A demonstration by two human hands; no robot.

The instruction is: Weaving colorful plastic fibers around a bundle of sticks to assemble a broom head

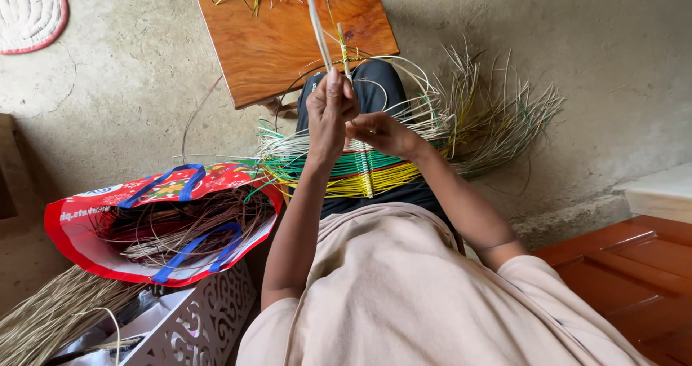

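A half-woven piece of green, yellow and pale straw strips (pixel 364 170) lies across my lap, its loose ends fanning out to the right. My left hand (pixel 329 108) is raised above it, pinching a long pale straw strip (pixel 316 21) that runs up and out of view. My right hand (pixel 380 132) sits just beside it, fingers closed on the strands at the top of the woven piece, near a thin yellow-green strip (pixel 344 52) standing upright.
A low wooden table (pixel 288 34) stands in front of my knees. At my left, a red bag with blue handles (pixel 162 222) holds straw, over a white cut-out box (pixel 194 323). A straw bundle (pixel 43 319) lies at lower left. Wooden furniture (pixel 634 272) at right.
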